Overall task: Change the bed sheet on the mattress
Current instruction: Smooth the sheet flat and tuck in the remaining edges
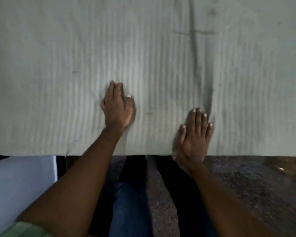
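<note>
Both hands down on the bed sheet (pixel 143 48), which already covered the whole top of the mattress as far as could be seen. Looked like the spreading part was mostly done: pale grey, finely striped cloth, reaching right to the near edge of the bed. Still wrinkly though, with a long dark crease running up from just beside the right hand (pixel 194 134) and a short one crossing it further away from the near edge. Probably smoothing left to do, maybe tucking too, couldn't tell from this angle whether the edge was tucked under or just hanging.

Grip-wise: left hand (pixel 117 108) further in from the near edge, palm down, fingers bent a bit against the cloth, couldn't tell if actually pinching any. Right hand flat at the near edge, fingers straight and spread, pressing, holding nothing.

Below the near edge, just dark floor (pixel 246 185) and jeans (pixel 130 202).
</note>
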A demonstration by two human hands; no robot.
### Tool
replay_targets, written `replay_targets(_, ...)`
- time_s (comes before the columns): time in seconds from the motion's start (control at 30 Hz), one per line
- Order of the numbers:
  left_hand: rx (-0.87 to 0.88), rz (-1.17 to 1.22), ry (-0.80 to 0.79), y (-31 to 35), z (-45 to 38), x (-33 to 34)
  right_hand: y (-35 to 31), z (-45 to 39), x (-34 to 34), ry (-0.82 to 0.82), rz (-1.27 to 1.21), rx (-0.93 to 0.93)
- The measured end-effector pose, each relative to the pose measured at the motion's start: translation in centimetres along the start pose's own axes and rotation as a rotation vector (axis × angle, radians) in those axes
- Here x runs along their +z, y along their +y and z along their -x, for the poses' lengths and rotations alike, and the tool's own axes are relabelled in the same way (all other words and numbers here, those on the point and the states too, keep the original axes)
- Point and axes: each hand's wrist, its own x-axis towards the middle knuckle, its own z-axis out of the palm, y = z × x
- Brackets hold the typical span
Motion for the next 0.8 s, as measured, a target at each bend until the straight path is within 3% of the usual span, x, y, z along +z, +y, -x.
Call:
replay_targets(0.07,0.184,0.058,0.04,2.2,2.3,1.2,-2.1,0.0,0.2,0.04,-0.098,0.013)
replay_targets(0.13,0.315,0.136,-0.025,4.7,4.9,2.8,-6.2,1.3,1.2,-0.006,-0.152,-0.192)
replay_targets(0.2,0.307,0.162,-0.078,6.4,7.1,4.4,-8.1,3.3,2.2,-0.104,-0.091,-0.423)
replay_targets(0.27,0.249,0.14,-0.081,6.6,8.4,5.8,-5.3,3.0,2.1,-0.127,-0.032,-0.485)
replay_targets(0.37,0.223,-0.017,-0.095,6.5,9.1,6.7,4.7,1.0,0.4,-0.066,0.036,-0.371)
replay_targets(0.47,0.202,-0.128,-0.071,7.8,9.1,6.9,14.7,-0.2,-2.1,-0.006,0.082,-0.124)
replay_targets(0.53,0.249,-0.162,-0.067,9.2,9.6,7.4,17.7,-0.6,-3.3,0.036,0.052,0.078)
replay_targets(0.6,0.345,-0.105,-0.101,11.2,10.3,8.5,16.6,-0.8,-3.6,0.077,0.001,0.159)
replay_targets(0.7,0.48,0.037,-0.216,14.3,12.1,10.9,10.4,-0.1,-1.7,0.021,-0.1,-0.106)
replay_targets(0.8,0.395,0.104,-0.167,15.3,12.5,13.3,7.0,1.5,0.7,-0.087,0.034,-0.378)
